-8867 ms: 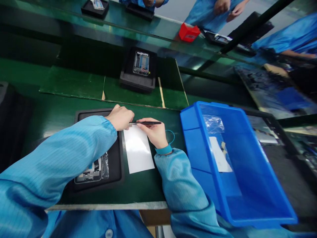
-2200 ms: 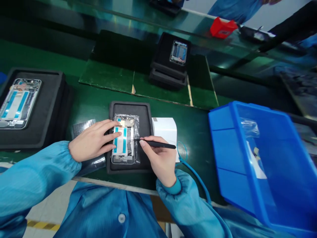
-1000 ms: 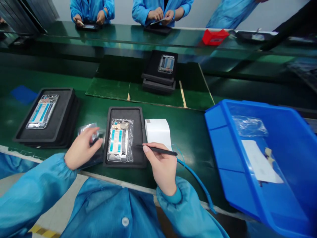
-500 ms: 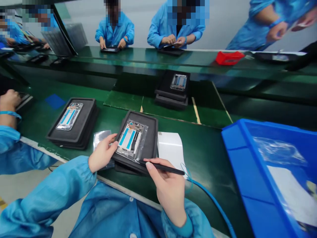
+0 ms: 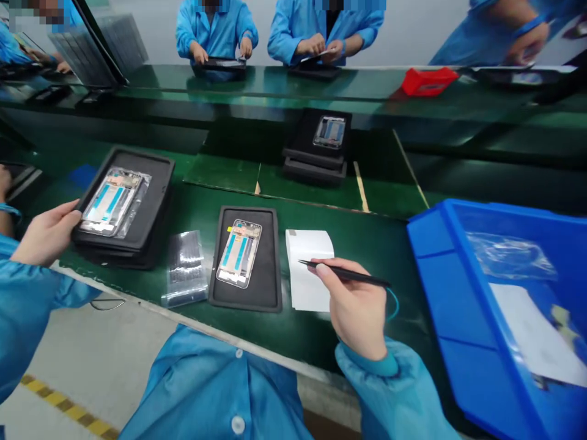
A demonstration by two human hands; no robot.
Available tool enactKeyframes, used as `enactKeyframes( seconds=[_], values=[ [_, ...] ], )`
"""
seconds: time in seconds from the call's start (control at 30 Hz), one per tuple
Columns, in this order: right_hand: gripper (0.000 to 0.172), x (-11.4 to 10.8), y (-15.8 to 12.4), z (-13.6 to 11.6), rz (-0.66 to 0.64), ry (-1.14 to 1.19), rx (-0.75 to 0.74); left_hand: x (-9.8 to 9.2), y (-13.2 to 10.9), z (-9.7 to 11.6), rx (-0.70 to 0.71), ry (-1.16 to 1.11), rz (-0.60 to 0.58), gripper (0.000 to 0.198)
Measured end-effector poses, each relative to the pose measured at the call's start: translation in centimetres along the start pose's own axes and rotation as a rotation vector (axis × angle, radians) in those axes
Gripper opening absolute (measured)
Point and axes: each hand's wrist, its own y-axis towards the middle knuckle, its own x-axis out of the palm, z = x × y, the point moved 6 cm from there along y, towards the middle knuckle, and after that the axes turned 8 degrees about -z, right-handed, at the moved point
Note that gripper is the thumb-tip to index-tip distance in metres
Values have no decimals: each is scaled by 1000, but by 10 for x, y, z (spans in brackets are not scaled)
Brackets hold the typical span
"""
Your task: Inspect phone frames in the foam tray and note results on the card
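Observation:
My left hand [image 5: 49, 233] grips the near left edge of a black foam tray [image 5: 151, 183], which is on top of a stack of similar trays. In that tray lies a phone frame [image 5: 110, 205] with blue strips, beside clear film. My right hand [image 5: 360, 299] is closed around black tweezers [image 5: 355, 275], their tips over a white sheet [image 5: 305, 287]. Between my hands a second black tray [image 5: 257, 293] rests on the green bench, holding another phone frame [image 5: 239, 253] with a small yellow tab. A clear sheet of small dark strips [image 5: 186, 266] lies left of this tray.
To the right stands a blue bin [image 5: 468, 366] with plastic film and paper inside. Stacked trays [image 5: 298, 137] with a phone frame sit at the back. A red holder [image 5: 428, 81] is on the far bench, where co-workers in blue work. A co-worker's hand [image 5: 4, 180] shows at far left.
My left hand has carried the upper tray leftward onto the left stack, uncovering the tray beneath it. My right hand, still holding the tweezers, has shifted right to the white sheet.

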Motion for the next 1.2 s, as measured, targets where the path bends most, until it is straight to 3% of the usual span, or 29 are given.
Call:
enactKeyframes(
  seconds=[0.1, 0.2, 0.27, 0.4, 0.5, 0.63, 0.8, 1.0, 1.2],
  values=[
    [23, -15, 8, 11, 24, -25, 20, 9, -6, 14, 203, 285, 71, 58],
    [24, -24, 16, 17, 34, -58, 25, 28, -42, 67, 415, 359, 234, 52],
    [26, -27, 23, 18, 39, -94, 23, 62, -67, 111, 568, 341, 140, 41],
    [29, -24, 42, 13, 20, -166, -1, 162, -92, 194, 903, 276, -307, 30],
    [27, -16, 60, 8, -25, -211, -29, 231, -83, 239, 942, 248, -505, 29],
    [27, -9, 85, 15, -107, -195, -25, 295, -68, 281, 910, 277, -579, 28],
    [34, -10, 102, 37, -207, -244, 57, 331, -62, 292, 846, 303, -606, 15],
    [28, -12, 108, 45, -250, -286, 55, 340, -56, 280, 757, 281, -619, 27],
    [29, -10, 114, 48, -287, -307, 83, 344, -55, 280, 728, 265, -634, 22]
  ],
)
